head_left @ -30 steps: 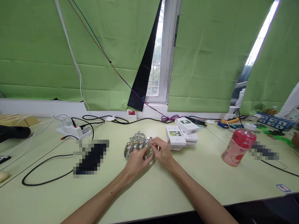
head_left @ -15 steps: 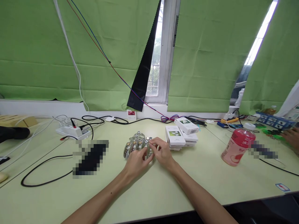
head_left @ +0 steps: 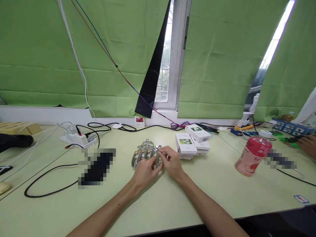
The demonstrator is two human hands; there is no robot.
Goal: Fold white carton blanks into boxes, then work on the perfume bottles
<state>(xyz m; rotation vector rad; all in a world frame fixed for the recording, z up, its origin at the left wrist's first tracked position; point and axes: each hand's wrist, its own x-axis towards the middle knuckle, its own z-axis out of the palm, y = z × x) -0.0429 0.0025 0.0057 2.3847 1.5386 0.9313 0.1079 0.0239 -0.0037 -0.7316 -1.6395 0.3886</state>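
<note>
A cluster of small clear glass bottles [head_left: 144, 152] with shiny caps stands in the middle of the pale green table [head_left: 158, 200]. My left hand [head_left: 145, 170] curls around one bottle at the cluster's near right edge. My right hand [head_left: 172, 161] meets it from the right, fingertips pinched on the same bottle's top. Just to the right lies a stack of white boxes [head_left: 191, 142] with green leaf pictures.
A red drink bottle [head_left: 252, 154] with a white cap stands at the right. Another person's hand [head_left: 308, 144] rests at the far right edge. A white power strip [head_left: 78, 139] and black cables [head_left: 49, 176] lie at the left. Green curtains hang behind.
My hands stay on the bottle almost unmoved. The other person's hand at the far right has come further into view.
</note>
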